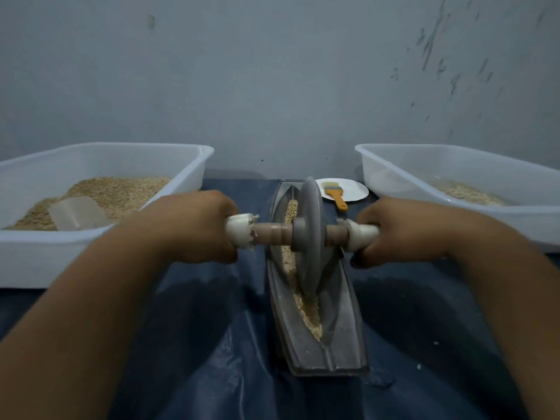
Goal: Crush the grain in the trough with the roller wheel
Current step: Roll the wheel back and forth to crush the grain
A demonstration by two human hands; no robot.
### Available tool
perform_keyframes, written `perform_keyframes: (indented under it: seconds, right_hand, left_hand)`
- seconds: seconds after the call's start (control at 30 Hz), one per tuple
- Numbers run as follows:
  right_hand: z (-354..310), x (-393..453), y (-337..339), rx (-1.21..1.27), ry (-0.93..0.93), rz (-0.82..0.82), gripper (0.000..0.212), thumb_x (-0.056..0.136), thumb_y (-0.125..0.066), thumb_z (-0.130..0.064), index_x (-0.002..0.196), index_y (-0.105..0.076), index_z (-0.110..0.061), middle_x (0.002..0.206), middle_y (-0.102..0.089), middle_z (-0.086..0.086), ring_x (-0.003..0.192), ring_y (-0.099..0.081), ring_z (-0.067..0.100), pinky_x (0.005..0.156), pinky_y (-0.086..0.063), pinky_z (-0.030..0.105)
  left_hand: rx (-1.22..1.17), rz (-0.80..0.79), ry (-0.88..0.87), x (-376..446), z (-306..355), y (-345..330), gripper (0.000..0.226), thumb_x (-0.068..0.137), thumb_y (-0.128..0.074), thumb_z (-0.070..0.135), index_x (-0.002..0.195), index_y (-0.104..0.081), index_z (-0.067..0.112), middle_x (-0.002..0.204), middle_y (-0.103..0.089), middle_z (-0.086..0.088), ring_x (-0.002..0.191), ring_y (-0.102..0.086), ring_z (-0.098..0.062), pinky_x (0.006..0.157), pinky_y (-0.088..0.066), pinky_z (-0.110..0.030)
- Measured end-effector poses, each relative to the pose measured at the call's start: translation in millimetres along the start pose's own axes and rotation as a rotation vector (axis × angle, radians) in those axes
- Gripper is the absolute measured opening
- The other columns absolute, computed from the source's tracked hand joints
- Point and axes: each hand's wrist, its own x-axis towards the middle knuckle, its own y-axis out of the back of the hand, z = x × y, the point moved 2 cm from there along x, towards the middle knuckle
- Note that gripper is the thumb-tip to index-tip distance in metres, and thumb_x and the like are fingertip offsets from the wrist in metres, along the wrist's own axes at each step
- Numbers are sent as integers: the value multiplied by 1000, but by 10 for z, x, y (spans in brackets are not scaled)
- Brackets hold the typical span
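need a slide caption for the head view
Both hands grip the roller wheel handles, crushing grain in the trough.

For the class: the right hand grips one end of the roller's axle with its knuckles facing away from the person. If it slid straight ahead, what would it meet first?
Probably the orange-handled brush on the white plate, which lie just beyond the right hand; depth is hard to judge here.

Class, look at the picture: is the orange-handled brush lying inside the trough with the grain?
No: the brush lies on a white plate beside the trough, not in it.
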Motion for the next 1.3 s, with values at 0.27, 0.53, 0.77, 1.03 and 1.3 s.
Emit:
perform_keyframes:
  seconds: [0.27,0.53,0.77,1.03,1.3]
  right_hand:
    - [41,143,-120,-49,-50,204,22,72,-75,-45,79,-62,-30,77,-64,-6,79,-63,18,66,-49,33]
    - [14,67,-31,-49,0,101,21,67,-76,-46,77,-62,-33,69,-65,-5,69,-64,15,61,-50,31]
    - [4,16,-21,51,-33,11,24,65,-80,-47,78,-66,-32,69,-69,-5,66,-66,14,58,-51,30]
    - [-4,83,-41,-64,-8,147,20,70,-77,-41,76,-62,-28,72,-65,-5,72,-62,16,63,-50,32]
    - [6,-21,13,62,-5,-24,21,64,-79,-43,78,-65,-38,67,-68,-7,64,-65,9,58,-46,28]
  left_hand:
    - [118,269,16,95,55,-76,15,69,-67,33,71,-53,31,72,-59,9,70,-58,-14,60,-39,-28]
    - [3,69,15,50,-5,-60,19,67,-76,31,74,-58,31,73,-62,8,69,-60,-11,60,-45,-27]
    - [6,55,-11,42,33,-44,17,65,-76,29,73,-60,30,69,-62,8,65,-59,-10,58,-44,-26]
    - [16,71,4,45,28,-63,19,67,-74,29,71,-56,30,72,-61,8,68,-58,-10,58,-40,-26]
    - [-30,-9,-19,-2,38,-11,21,64,-79,32,72,-59,33,68,-62,10,63,-57,-4,55,-38,-24]
